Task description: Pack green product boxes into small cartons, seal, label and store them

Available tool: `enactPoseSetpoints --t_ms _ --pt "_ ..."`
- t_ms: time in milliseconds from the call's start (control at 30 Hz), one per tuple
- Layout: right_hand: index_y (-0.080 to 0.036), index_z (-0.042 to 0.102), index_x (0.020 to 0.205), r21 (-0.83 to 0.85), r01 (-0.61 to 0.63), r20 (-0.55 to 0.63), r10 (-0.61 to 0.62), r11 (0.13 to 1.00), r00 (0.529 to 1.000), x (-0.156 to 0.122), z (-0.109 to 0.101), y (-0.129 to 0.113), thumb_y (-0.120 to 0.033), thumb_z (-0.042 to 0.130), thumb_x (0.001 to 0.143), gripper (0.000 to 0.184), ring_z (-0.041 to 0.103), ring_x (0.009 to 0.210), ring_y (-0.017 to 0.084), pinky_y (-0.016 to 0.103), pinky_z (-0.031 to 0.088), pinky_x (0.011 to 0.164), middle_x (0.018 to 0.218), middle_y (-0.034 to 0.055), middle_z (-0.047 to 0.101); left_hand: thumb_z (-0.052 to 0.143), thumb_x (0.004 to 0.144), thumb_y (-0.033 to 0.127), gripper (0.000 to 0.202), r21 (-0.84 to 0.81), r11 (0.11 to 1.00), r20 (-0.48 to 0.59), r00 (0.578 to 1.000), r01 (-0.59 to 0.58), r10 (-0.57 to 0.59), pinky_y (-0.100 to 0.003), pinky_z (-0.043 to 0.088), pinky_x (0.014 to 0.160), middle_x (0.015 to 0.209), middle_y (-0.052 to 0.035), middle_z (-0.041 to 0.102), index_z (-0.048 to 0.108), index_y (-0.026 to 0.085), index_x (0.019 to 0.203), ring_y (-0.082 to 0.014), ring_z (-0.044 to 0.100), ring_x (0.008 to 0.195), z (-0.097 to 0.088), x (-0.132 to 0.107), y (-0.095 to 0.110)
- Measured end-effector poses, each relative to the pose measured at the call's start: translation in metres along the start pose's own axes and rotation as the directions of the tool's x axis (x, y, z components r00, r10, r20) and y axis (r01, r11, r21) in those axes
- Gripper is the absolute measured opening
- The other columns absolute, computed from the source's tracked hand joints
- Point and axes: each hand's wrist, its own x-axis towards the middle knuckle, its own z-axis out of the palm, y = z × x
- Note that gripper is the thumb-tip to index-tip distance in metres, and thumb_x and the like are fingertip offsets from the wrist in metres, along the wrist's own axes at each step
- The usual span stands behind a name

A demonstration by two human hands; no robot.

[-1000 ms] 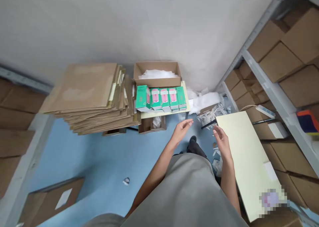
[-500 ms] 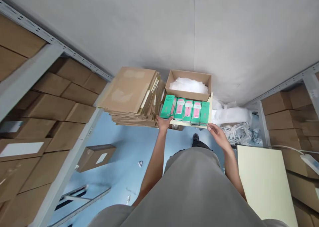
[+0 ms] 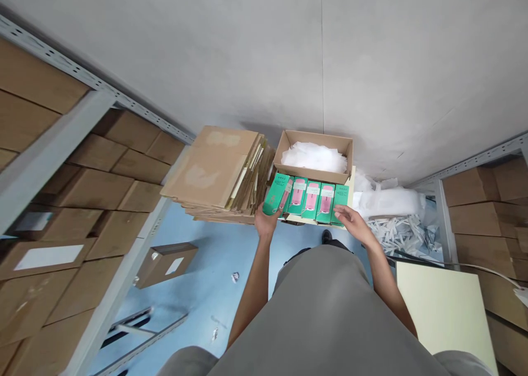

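Observation:
Several green boxes with pink pictures stand in a row on a pale board (image 3: 351,186). My left hand (image 3: 266,222) is closed around the lower end of the leftmost green box (image 3: 275,194), which leans away from its neighbours. At the other end of the row, my right hand (image 3: 352,222) has its fingertips at the lower edge of the rightmost green box (image 3: 340,200); the fingers are loosely apart and grip nothing visible. Just behind the row sits an open cardboard box (image 3: 317,174) with white packing sheets (image 3: 313,157) inside.
Left of the row rises a stack of flattened cartons (image 3: 214,167). Shelving with brown cartons flanks both sides. A carton (image 3: 165,266) lies on the blue floor near a metal frame (image 3: 144,343). White wrap (image 3: 388,202), paper scraps (image 3: 396,235) and a cream tabletop (image 3: 445,310) are at right.
My left hand has moved from the board's edge onto the leftmost green box, which now tilts more. My right hand has shifted from the board's corner to the rightmost box. The view has tilted slightly.

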Motion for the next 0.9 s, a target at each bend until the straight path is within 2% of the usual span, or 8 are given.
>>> enactPoseSetpoints --t_ms 67,167,267,333,500,600,800,900 --pt "-0.028 0.085 0.12 -0.004 0.026 0.006 -0.026 1.0 1.0 0.0 0.007 -0.005 -0.079 0.088 0.083 0.063 0.083 0.125 0.034 0.054 0.064 0.118 0.132 0.0111 0.087 0.095 0.078 0.037 0.077 -0.108 0.994 0.032 0.999 -0.018 0.022 -0.052 0.055 0.124 0.144 -0.0203 0.078 0.069 0.015 0.147 -0.0393 0.073 0.14 -0.008 -0.009 -0.004" --pt "-0.028 0.085 0.122 -0.004 0.067 -0.001 -0.067 0.998 0.998 -0.005 0.018 -0.012 -0.075 0.088 0.086 0.06 0.082 0.127 0.033 0.053 0.064 0.118 0.134 0.0112 0.087 0.098 0.075 0.041 0.073 -0.321 0.947 0.167 0.984 -0.002 0.058 -0.048 0.061 0.118 0.136 -0.0146 0.083 0.074 0.018 0.14 -0.0352 0.078 0.13 -0.018 -0.031 -0.01" --pt "-0.027 0.084 0.124 -0.002 0.09 -0.025 -0.09 0.996 0.996 -0.02 0.028 -0.013 -0.074 0.088 0.086 0.06 0.082 0.126 0.033 0.054 0.063 0.119 0.138 0.012 0.085 0.102 0.07 0.044 0.074 -0.487 0.871 0.337 0.934 0.066 0.118 -0.047 0.063 0.114 0.135 -0.0124 0.084 0.077 0.02 0.135 -0.0345 0.078 0.131 -0.026 -0.06 -0.013" --pt "-0.028 0.083 0.127 -0.006 0.104 -0.051 -0.104 0.995 0.993 -0.037 0.034 -0.008 -0.074 0.089 0.086 0.062 0.082 0.126 0.033 0.054 0.063 0.119 0.14 0.012 0.085 0.105 0.066 0.048 0.08 -0.524 0.841 0.453 0.881 0.138 0.138 -0.048 0.065 0.111 0.138 -0.0132 0.083 0.078 0.021 0.137 -0.0369 0.077 0.134 -0.029 -0.081 -0.013" --pt "-0.029 0.084 0.131 -0.035 0.11 -0.123 -0.113 0.993 0.986 -0.104 0.049 0.027 -0.07 0.095 0.083 0.064 0.081 0.126 0.033 0.056 0.061 0.122 0.141 0.0106 0.084 0.103 0.069 0.062 0.082 -0.538 0.791 0.692 0.688 0.289 0.219 -0.048 0.068 0.106 0.149 -0.0155 0.079 0.078 0.024 0.137 -0.0384 0.077 0.136 -0.024 -0.135 -0.016" --pt "-0.028 0.083 0.134 0.002 0.06 -0.206 -0.058 0.998 0.977 -0.155 0.057 0.055 -0.07 0.098 0.08 0.07 0.08 0.129 0.034 0.056 0.064 0.118 0.144 0.0121 0.082 0.101 0.071 0.062 0.074 -0.537 0.762 0.772 0.576 0.363 0.27 -0.051 0.068 0.108 0.142 -0.0159 0.082 0.08 0.022 0.129 -0.0366 0.08 0.128 -0.012 -0.167 -0.019" --pt "-0.028 0.078 0.146 0.169 0.033 -0.43 0.043 0.985 0.902 -0.253 0.058 0.097 -0.074 0.098 0.078 0.085 0.076 0.14 0.035 0.057 0.061 0.123 0.152 0.0134 0.078 0.102 0.074 0.054 0.068 -0.424 0.776 0.901 0.301 0.466 0.312 -0.051 0.068 0.11 0.135 -0.0152 0.084 0.08 0.018 0.127 -0.036 0.082 0.123 0.019 -0.235 -0.02" --pt "-0.028 0.074 0.151 0.24 0.07 -0.502 0.062 0.968 0.863 -0.293 0.049 0.109 -0.077 0.096 0.079 0.089 0.078 0.136 0.033 0.056 0.061 0.124 0.149 0.0129 0.079 0.1 0.078 0.054 0.066 -0.354 0.82 0.935 0.18 0.45 0.305 -0.052 0.067 0.113 0.139 -0.016 0.083 0.079 0.017 0.129 -0.0362 0.081 0.126 0.032 -0.272 -0.016"
